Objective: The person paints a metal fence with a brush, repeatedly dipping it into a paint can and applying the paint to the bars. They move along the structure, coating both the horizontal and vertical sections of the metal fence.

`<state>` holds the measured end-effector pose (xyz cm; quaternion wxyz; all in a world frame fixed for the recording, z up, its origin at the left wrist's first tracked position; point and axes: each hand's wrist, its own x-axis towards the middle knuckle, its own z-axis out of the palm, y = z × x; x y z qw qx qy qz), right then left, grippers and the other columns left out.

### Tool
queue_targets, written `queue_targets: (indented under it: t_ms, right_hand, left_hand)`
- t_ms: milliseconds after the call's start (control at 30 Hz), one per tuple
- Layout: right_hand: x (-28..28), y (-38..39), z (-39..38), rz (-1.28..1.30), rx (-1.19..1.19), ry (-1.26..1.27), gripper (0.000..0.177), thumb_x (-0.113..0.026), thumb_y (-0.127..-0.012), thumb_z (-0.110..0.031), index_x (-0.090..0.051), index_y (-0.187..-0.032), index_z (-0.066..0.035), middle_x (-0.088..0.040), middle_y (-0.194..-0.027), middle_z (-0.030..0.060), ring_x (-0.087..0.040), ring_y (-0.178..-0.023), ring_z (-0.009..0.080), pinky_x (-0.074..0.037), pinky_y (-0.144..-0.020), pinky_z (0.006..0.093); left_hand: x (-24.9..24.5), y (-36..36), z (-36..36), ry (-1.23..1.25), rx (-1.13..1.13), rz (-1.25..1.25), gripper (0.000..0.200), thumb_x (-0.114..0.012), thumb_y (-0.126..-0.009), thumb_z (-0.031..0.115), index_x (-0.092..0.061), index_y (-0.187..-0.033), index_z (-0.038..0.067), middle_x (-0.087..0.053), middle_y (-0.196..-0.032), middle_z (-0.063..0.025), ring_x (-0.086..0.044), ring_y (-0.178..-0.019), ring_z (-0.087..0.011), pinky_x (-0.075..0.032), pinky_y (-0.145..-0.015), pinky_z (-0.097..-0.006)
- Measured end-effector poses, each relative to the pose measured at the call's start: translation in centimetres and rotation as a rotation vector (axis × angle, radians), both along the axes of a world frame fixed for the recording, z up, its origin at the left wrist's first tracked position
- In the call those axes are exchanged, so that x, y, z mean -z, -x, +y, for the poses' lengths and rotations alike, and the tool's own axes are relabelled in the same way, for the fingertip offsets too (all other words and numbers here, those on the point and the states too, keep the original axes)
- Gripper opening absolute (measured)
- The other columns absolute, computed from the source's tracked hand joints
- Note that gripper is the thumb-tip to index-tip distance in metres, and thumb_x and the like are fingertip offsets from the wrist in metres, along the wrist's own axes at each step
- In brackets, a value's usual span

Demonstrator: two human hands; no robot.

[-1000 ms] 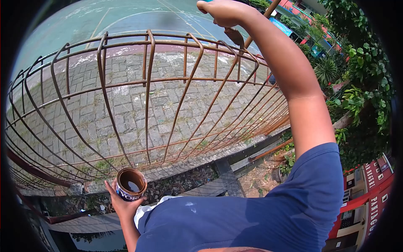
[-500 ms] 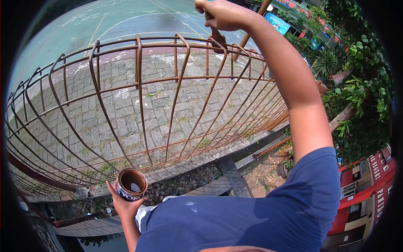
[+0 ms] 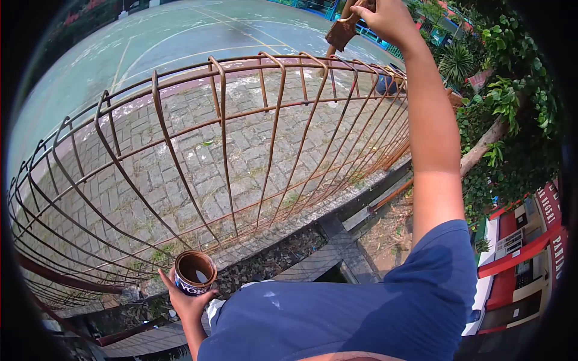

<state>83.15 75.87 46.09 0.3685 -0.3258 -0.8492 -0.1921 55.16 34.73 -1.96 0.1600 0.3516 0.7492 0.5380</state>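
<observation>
My right hand [image 3: 388, 23] is closed around the handle of a paintbrush [image 3: 341, 36], whose wide bristles are coated in brown. The brush is in the air beyond the top of a wire mesh fence [image 3: 278, 108], with a visible gap between its bristles and the top bars. Low on the left, my left hand [image 3: 188, 304] grips an open paint can [image 3: 194, 287] from below and the side. Brown paint coats the can's inside wall, and a pale patch shows within. The fence's bars are brown, some of them rusty looking.
Paving blocks [image 3: 174, 156] and a green sports court [image 3: 162, 48] lie beyond the fence. A concrete-edged ditch with dry leaves [image 3: 289, 256] runs along its foot. Leafy plants [image 3: 518, 90] and a red and white building [image 3: 512, 259] are on the right.
My right hand has lifted the paintbrush off the fence's top bars and moved it right. My left hand still holds the paint can, and the view has shifted slightly.
</observation>
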Motion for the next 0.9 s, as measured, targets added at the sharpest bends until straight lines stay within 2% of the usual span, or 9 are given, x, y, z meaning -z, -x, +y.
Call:
queue_targets:
  t_ms: [133,233,267,367,500,633,700,867,900]
  right_hand:
    - [1.8,-2.0,-0.2,0.137,0.062,-0.044,0.045,-0.070,-0.085,-0.011,-0.057,-0.128,-0.008,-0.073,-0.091,0.0166,-0.071,-0.090,0.0304,-0.055,-0.081,0.0415]
    - [4.1,-4.6,1.0,0.255,0.002,-0.096,0.046,-0.074,-0.085,-0.014,-0.057,-0.127,-0.007,-0.073,-0.097,0.0180,-0.072,-0.092,0.0317,-0.055,-0.086,0.0442]
    - [4.5,-6.4,2.5,0.109,0.067,-0.056,0.040,-0.077,-0.089,-0.009,-0.050,-0.118,-0.004,-0.074,-0.099,0.0128,-0.074,-0.089,0.0205,-0.060,-0.075,0.0305]
    - [7.6,-8.9,-0.5,0.327,-0.040,-0.140,0.035,-0.078,-0.088,-0.006,-0.053,-0.113,-0.004,-0.074,-0.095,0.0112,-0.073,-0.085,0.0173,-0.060,-0.073,0.0299]
    - [13.3,-11.4,-2.1,0.704,-0.426,-0.134,0.026,-0.072,-0.091,0.002,-0.052,-0.107,-0.005,-0.074,-0.101,0.0113,-0.071,-0.096,0.0151,-0.057,-0.083,0.0296]
    - [20.1,-10.4,-3.6,0.646,-0.138,-0.059,0.026,-0.074,-0.089,-0.001,-0.052,-0.103,-0.006,-0.074,-0.094,0.0109,-0.073,-0.085,0.0204,-0.057,-0.077,0.0293]
    - [23.2,-10.0,-5.0,0.558,0.040,0.000,0.024,-0.076,-0.088,-0.004,-0.054,-0.099,-0.007,-0.075,-0.091,0.0092,-0.075,-0.082,0.0245,-0.058,-0.068,0.0315]
    - [23.5,-7.5,-5.9,0.516,-0.025,-0.547,0.023,-0.075,-0.088,-0.003,-0.056,-0.099,-0.010,-0.075,-0.096,0.0097,-0.075,-0.081,0.0276,-0.058,-0.066,0.0350]
    - [23.8,-7.4,-5.7,0.376,0.065,-0.568,0.023,-0.075,-0.086,-0.002,-0.057,-0.098,-0.011,-0.075,-0.098,0.0084,-0.074,-0.086,0.0286,-0.059,-0.069,0.0359]
  left_hand:
    - [0.3,0.0,0.7,-0.037,0.058,0.023,0.169,-0.104,-0.035,0.043,0.003,-0.162,0.007,-0.054,-0.144,-0.0191,-0.058,-0.129,-0.0325,-0.046,-0.111,-0.0426]
    - [-0.1,-0.4,1.0,-0.045,0.074,0.033,0.169,-0.103,-0.036,0.044,0.004,-0.162,0.007,-0.053,-0.144,-0.0188,-0.058,-0.129,-0.0320,-0.045,-0.111,-0.0420]
    - [-0.3,-0.6,0.9,-0.033,0.085,0.022,0.169,-0.104,-0.037,0.044,0.005,-0.161,0.007,-0.053,-0.145,-0.0187,-0.057,-0.130,-0.0318,-0.044,-0.112,-0.0419]
    - [-0.3,-0.5,0.6,0.020,0.086,0.032,0.169,-0.104,-0.037,0.042,0.006,-0.161,0.007,-0.052,-0.145,-0.0197,-0.056,-0.131,-0.0324,-0.043,-0.114,-0.0420]
    - [0.2,-0.5,0.1,-0.009,0.047,-0.050,0.169,-0.104,-0.038,0.042,0.006,-0.162,0.007,-0.050,-0.146,-0.0206,-0.055,-0.131,-0.0313,-0.042,-0.114,-0.0429]
    - [0.2,0.8,0.4,0.024,0.137,0.047,0.168,-0.103,-0.038,0.044,0.005,-0.162,0.007,-0.051,-0.146,-0.0204,-0.055,-0.131,-0.0323,-0.042,-0.114,-0.0433]
    - [0.4,1.3,0.8,0.035,0.145,0.090,0.168,-0.103,-0.038,0.046,0.004,-0.161,0.005,-0.052,-0.146,-0.0202,-0.056,-0.131,-0.0327,-0.041,-0.114,-0.0432]
    - [-0.8,3.0,1.4,-0.059,0.317,-0.048,0.169,-0.102,-0.039,0.050,0.007,-0.160,0.003,-0.053,-0.144,-0.0215,-0.056,-0.130,-0.0337,-0.042,-0.112,-0.0431]
    - [-0.7,3.7,1.4,-0.029,0.341,-0.007,0.169,-0.102,-0.040,0.050,0.007,-0.160,0.002,-0.053,-0.144,-0.0215,-0.056,-0.130,-0.0334,-0.042,-0.112,-0.0430]
